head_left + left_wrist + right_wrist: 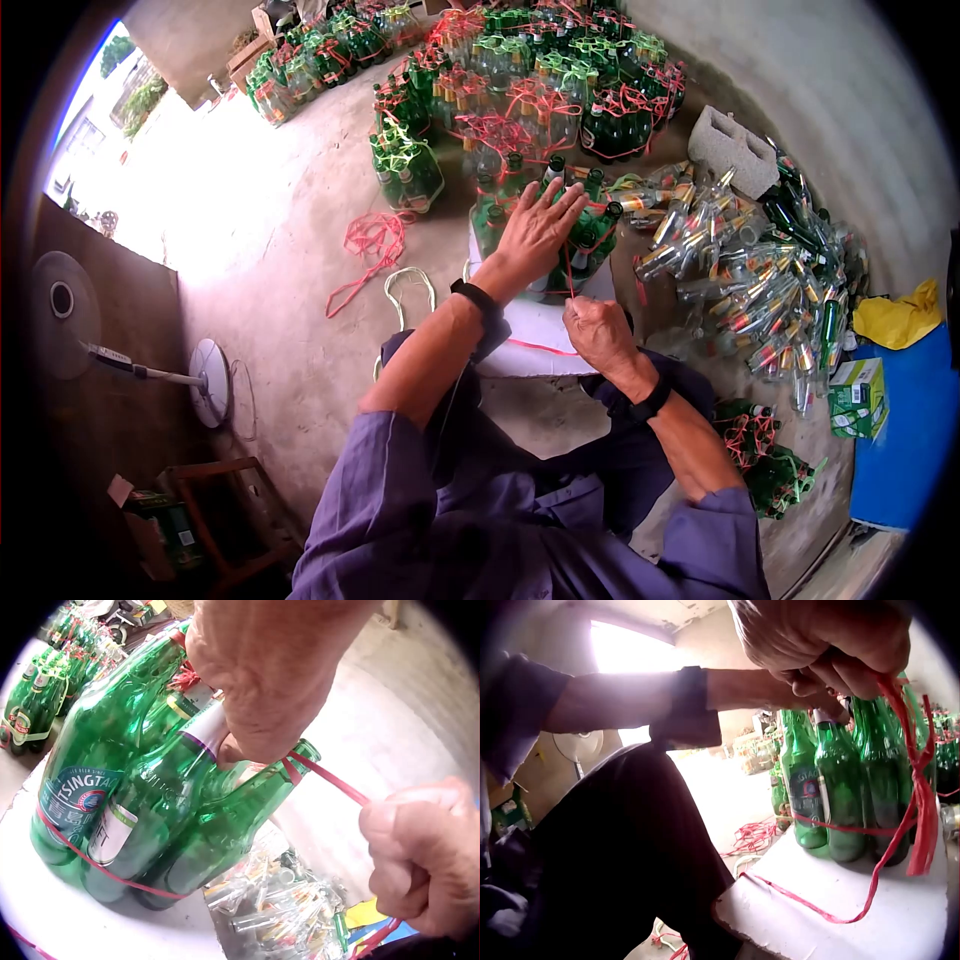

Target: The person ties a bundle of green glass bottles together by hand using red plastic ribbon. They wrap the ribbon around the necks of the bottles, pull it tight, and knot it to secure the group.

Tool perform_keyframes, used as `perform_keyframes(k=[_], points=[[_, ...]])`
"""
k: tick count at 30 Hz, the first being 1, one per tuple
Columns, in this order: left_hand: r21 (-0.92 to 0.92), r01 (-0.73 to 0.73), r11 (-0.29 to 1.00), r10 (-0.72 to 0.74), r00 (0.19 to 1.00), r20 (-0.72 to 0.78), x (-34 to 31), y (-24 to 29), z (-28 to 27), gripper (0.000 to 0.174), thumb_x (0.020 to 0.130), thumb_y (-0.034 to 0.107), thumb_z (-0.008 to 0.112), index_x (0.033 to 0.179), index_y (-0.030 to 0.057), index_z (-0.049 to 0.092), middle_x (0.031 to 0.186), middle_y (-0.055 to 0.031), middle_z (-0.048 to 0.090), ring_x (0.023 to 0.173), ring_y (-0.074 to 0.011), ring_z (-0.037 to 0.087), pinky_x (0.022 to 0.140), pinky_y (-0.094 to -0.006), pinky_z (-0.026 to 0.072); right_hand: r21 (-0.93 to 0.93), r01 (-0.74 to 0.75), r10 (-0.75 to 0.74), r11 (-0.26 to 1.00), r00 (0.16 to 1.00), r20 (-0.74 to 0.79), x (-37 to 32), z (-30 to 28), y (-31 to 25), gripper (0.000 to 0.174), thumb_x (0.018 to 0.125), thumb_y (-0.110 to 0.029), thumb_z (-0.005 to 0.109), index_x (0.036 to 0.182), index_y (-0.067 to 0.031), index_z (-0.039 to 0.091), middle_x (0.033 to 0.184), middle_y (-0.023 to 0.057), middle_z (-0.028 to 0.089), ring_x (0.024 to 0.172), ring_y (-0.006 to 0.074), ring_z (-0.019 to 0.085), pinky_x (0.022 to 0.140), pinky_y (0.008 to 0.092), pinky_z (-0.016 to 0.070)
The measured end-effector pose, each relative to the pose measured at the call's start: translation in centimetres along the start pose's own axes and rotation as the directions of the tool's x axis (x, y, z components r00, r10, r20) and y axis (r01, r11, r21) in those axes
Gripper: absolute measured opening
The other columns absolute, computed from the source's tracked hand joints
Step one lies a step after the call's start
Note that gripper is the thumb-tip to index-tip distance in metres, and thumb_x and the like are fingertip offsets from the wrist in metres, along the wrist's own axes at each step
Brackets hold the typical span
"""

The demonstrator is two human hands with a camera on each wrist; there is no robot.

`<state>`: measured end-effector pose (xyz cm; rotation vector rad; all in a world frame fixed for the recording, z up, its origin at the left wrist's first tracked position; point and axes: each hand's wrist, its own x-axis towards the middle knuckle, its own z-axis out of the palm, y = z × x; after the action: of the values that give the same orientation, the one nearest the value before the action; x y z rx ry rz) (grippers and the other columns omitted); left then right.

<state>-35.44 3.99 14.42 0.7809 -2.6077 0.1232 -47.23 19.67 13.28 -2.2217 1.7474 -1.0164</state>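
Observation:
A bundle of green glass beer bottles (150, 795) stands on a white board (505, 358) in front of the person, with a red plastic string (105, 868) around its lower part. My left hand (540, 232) lies over the bottle necks with its fingers stretched forward and spread. Close to the near right side of the bundle, my right hand (600, 332) grips a length of the red string, which runs taut up to a bottle neck in the left wrist view. Loose string ends (922, 825) hang below the right hand, and one strand trails across the board.
Tied bottle bundles (615, 120) fill the back. Loose bottles (740, 270) lie heaped at the right beside a concrete block (733, 150). Red string (375, 240) lies tangled on the floor at the left. Two more green bundles (775, 480) sit at the lower right.

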Motion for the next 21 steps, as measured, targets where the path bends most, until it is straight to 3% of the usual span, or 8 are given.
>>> perform_keyframes(k=[6, 10, 14, 17, 21], points=[[-0.024, -0.008, 1.000, 0.008, 1.000, 0.001, 0.0, -0.3, 0.5, 0.078, 0.072, -0.001, 0.060, 0.146, 0.0091, 0.037, 0.152, -0.0084, 0.038, 0.142, -0.0317, 0.034, 0.116, -0.0530, 0.0245, -0.157, 0.098, -0.110, 0.983, 0.992, -0.066, 4.8, -6.5, 0.9, 0.020, 0.086, -0.006, 0.061, 0.068, -0.0026, 0.053, 0.067, 0.0195, 0.061, 0.065, 0.0367, 0.064, 0.054, 0.0443, 0.0497], [-0.028, -0.014, 1.000, 0.013, 1.000, -0.012, 0.2, -0.3, 0.4, 0.078, 0.072, -0.001, 0.059, 0.147, 0.0088, 0.036, 0.151, -0.0092, 0.040, 0.142, -0.0317, 0.035, 0.116, -0.0527, 0.0241, -0.231, 0.108, -0.129, 0.967, 0.988, -0.081, 7.6, -7.2, 2.2, 0.021, 0.089, -0.009, 0.060, 0.070, -0.0028, 0.054, 0.068, 0.0189, 0.061, 0.066, 0.0364, 0.064, 0.056, 0.0440, 0.0499], [-0.017, -0.013, 1.000, 0.013, 1.000, -0.002, 0.2, -0.3, 0.5, 0.078, 0.072, -0.002, 0.058, 0.146, 0.0088, 0.037, 0.149, -0.0101, 0.041, 0.140, -0.0316, 0.037, 0.116, -0.0526, 0.0234, -0.250, -0.018, -0.018, 0.968, 0.989, -0.144, 8.3, -5.7, 5.9, 0.025, 0.092, -0.014, 0.059, 0.070, -0.0019, 0.057, 0.067, 0.0191, 0.060, 0.067, 0.0390, 0.063, 0.057, 0.0461, 0.0488], [-0.027, -0.021, 0.999, 0.021, 1.000, -0.006, 0.3, -0.4, 0.4, 0.077, 0.071, -0.002, 0.058, 0.145, 0.0085, 0.038, 0.149, -0.0105, 0.042, 0.138, -0.0319, 0.039, 0.115, -0.0527, 0.0239, -0.070, -0.284, 0.264, 0.956, 0.942, -0.206, 7.2, -4.3, 7.5, 0.027, 0.088, -0.014, 0.061, 0.069, 0.0039, 0.057, 0.068, 0.0249, 0.057, 0.068, 0.0438, 0.058, 0.057, 0.0472, 0.0450], [-0.055, -0.011, 0.998, 0.010, 1.000, -0.024, 0.3, -0.3, 0.6, 0.074, 0.072, 0.000, 0.059, 0.143, 0.0084, 0.040, 0.145, -0.0115, 0.046, 0.134, -0.0332, 0.043, 0.113, -0.0534, 0.0258, 0.003, -0.284, 0.280, 0.959, 0.944, -0.172, 5.6, -1.3, 11.3, 0.025, 0.086, -0.013, 0.060, 0.068, 0.0041, 0.057, 0.071, 0.0269, 0.057, 0.069, 0.0444, 0.058, 0.059, 0.0476, 0.0448]])
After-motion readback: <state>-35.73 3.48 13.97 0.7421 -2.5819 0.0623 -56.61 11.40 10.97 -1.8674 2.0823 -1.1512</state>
